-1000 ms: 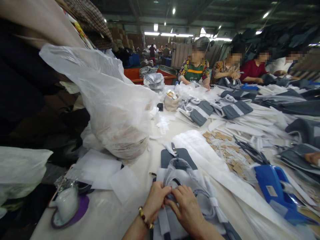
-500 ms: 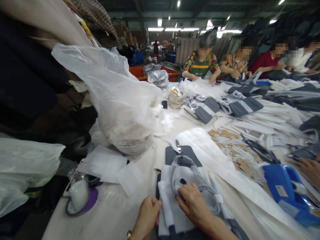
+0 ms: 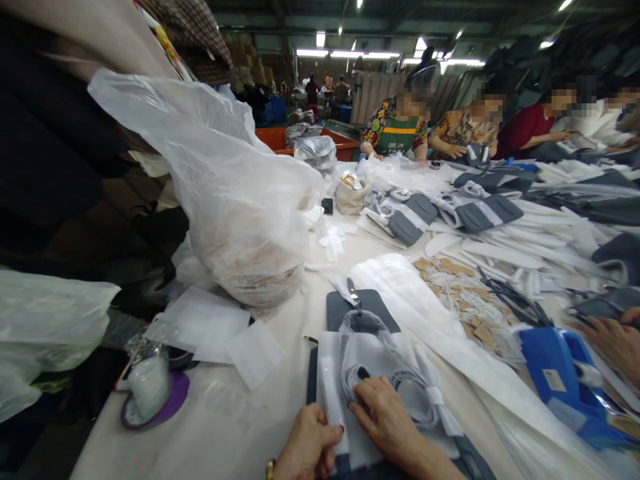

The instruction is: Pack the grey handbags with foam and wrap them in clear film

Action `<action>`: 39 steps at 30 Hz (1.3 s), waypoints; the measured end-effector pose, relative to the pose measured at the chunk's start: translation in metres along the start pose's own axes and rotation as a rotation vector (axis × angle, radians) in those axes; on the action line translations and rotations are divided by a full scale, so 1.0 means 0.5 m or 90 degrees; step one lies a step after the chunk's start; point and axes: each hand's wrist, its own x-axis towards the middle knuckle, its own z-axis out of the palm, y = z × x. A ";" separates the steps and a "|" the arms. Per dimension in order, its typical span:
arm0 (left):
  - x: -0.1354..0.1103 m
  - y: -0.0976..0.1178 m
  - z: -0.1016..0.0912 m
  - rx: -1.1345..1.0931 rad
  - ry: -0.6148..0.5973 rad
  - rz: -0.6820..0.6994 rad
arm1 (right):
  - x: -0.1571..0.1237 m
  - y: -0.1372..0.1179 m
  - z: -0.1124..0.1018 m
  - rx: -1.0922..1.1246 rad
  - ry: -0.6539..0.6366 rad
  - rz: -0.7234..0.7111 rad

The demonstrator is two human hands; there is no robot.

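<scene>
At the table's near edge lies a grey bag (image 3: 363,310) wrapped partly in white non-woven fabric (image 3: 380,363), with its straps coiled on top. My left hand (image 3: 307,448) is curled at the lower left, thumb and fingers pinching a folded white strip (image 3: 331,400) of that fabric. My right hand (image 3: 387,420) presses on the coiled strap bundle (image 3: 400,387), its fingers bent over it.
A large clear plastic bag (image 3: 240,213) of pale pieces stands at the left. Loose white sheets (image 3: 210,327) and a purple-based roll (image 3: 150,393) lie beside it. Brown tags (image 3: 465,300), a blue tool (image 3: 560,380) and another person's hand (image 3: 613,340) are on the right. Several people sit across the table.
My left hand has slid down from the strap bundle to the bag's left edge and taken hold of the white strip. My right hand stays on the straps.
</scene>
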 end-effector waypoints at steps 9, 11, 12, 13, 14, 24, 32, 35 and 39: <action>-0.024 0.039 -0.008 -0.240 -0.139 0.075 | -0.013 -0.010 -0.026 0.065 -0.115 0.044; -0.019 0.041 -0.007 -0.281 -0.155 0.077 | -0.016 -0.014 -0.029 0.081 -0.120 0.048; -0.015 0.039 -0.007 -0.290 -0.158 0.071 | -0.017 -0.016 -0.030 0.084 -0.124 0.049; -0.011 0.036 -0.007 -0.290 -0.159 0.064 | -0.017 -0.018 -0.031 0.083 -0.128 0.049; -0.007 0.033 -0.006 -0.288 -0.161 0.062 | -0.017 -0.020 -0.032 0.080 -0.133 0.045; 0.012 0.034 -0.013 -0.286 -0.227 0.055 | -0.018 -0.010 -0.037 0.082 -0.156 0.021; 0.022 0.045 -0.011 -0.274 -0.259 0.051 | -0.022 -0.008 -0.051 0.100 -0.164 0.011; 0.023 0.045 -0.012 -0.277 -0.258 0.040 | -0.024 -0.007 -0.050 0.097 -0.167 0.003; 0.024 0.048 -0.015 -0.284 -0.261 0.022 | -0.024 -0.004 -0.042 0.092 -0.173 -0.017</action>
